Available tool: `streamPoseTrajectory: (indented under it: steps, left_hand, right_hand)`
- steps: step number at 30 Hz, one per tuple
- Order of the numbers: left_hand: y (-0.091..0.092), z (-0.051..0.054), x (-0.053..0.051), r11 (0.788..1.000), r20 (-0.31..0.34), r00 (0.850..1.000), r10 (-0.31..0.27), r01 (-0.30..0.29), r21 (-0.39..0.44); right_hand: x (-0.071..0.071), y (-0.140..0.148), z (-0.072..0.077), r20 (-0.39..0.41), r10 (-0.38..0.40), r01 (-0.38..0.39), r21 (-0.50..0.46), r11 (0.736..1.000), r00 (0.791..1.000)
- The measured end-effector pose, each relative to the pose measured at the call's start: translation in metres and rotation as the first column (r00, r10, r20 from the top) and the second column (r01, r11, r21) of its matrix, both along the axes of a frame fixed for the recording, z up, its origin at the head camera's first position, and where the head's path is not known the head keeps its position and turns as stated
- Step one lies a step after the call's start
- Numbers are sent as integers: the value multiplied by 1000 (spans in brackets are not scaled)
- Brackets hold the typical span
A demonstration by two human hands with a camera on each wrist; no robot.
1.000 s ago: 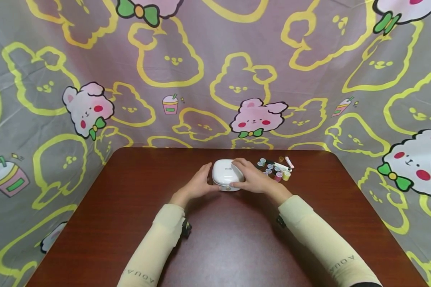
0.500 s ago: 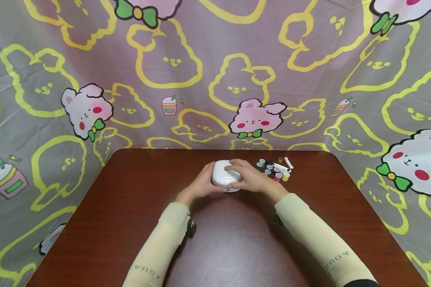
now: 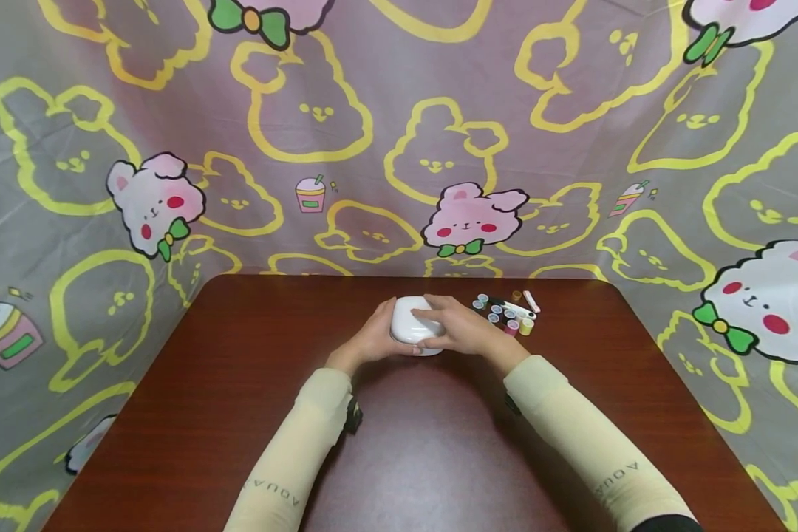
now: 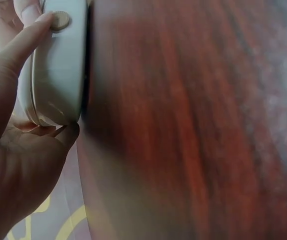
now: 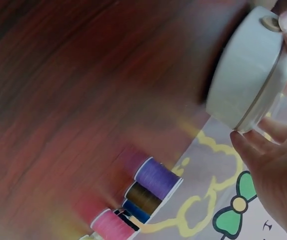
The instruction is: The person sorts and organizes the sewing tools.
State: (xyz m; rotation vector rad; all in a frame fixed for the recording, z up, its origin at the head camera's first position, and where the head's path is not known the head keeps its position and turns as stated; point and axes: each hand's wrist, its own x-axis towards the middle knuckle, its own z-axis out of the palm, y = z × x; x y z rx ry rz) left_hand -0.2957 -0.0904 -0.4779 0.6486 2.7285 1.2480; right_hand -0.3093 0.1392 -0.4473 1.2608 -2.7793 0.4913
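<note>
A white rounded box [image 3: 408,310] with a lid stands on the table, a seam running around its side. On its front is a round tan button-like catch [image 4: 60,21]. My left hand [image 3: 375,334] grips the left side, its thumb reaching to the front at the catch, fingers low at the far side. Over on the right, my right hand [image 3: 462,325] holds the box with its thumb at the front and fingers spread over the lid and side. In the right wrist view, a thumb tip touches the catch [image 5: 271,23]. The box's inside is hidden.
Several thread spools stand right of the box, among them a pink spool [image 5: 114,225], a purple spool [image 5: 157,177] and a yellow spool [image 3: 526,326]. A slim white-and-black tool [image 3: 522,311] lies among them. A patterned curtain [image 3: 346,244] hangs behind the brown table [image 3: 253,355].
My left hand has moved right and closed in on the box, its thumb now along the front. The right hand's fingers have shifted further over the lid. The box stays in place.
</note>
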Motion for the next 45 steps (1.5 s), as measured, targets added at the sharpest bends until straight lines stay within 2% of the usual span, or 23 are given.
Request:
streamPoseTrajectory:
  steps: [6, 11, 20, 25, 32, 45]
  left_hand:
    - [0, -4, -4, 1000, -11, 1000, -2, 2, -11]
    - [0, -2, -5, 1000, -29, 1000, -6, 6, -22]
    - [-1, -1, -3, 999, -22, 1000, -1, 0, -32]
    - [-1, 0, -2, 999, -25, 1000, -6, 5, -37]
    - [-1, 1, -1, 1000, -28, 999, 19, -20, -6]
    - [1, -1, -4, 999, -30, 1000, 4, -5, -34]
  right_hand:
    - [2, 0, -1, -50, -2, 4, 51, 999, 999]
    - [1, 0, -2, -103, 2, 8, 92, 996, 995]
    - [6, -1, -8, -201, 68, -33, 174, 984, 977]
    - [9, -3, -12, -222, 62, -9, 232, 973, 973]
    - [9, -8, -13, -222, 56, 9, 282, 959, 973]
    - [13, -5, -18, -235, 35, 26, 252, 967, 971]
